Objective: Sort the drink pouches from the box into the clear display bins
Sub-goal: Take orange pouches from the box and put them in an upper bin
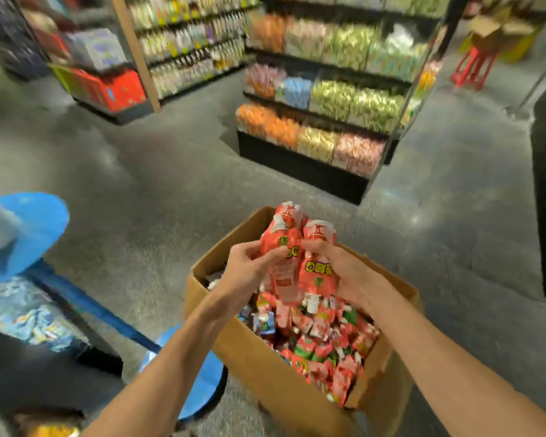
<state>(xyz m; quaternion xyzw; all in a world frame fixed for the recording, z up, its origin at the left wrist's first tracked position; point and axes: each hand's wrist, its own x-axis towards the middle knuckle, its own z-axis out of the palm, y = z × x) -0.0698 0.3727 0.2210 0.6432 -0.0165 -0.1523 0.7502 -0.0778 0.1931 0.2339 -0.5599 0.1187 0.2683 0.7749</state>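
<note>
A brown cardboard box (267, 367) stands on the floor in front of me, filled with several red drink pouches (325, 339). Above it I hold a bunch of red pouches (300, 260) upright between both hands. My left hand (249, 272) grips the bunch from the left, fingers curled round it. My right hand (350, 272) cups and grips it from the right. Clear display bins (316, 143) with orange, yellow, green and pink packs stand on a dark tiered rack ahead, across the floor.
A blue stool (32, 222) lies to the left, its round parts near the box. Shelves of goods (183, 45) line the back left. A red stool (473, 67) and cartons stand far right. Grey floor (158, 184) lies between the box and the rack.
</note>
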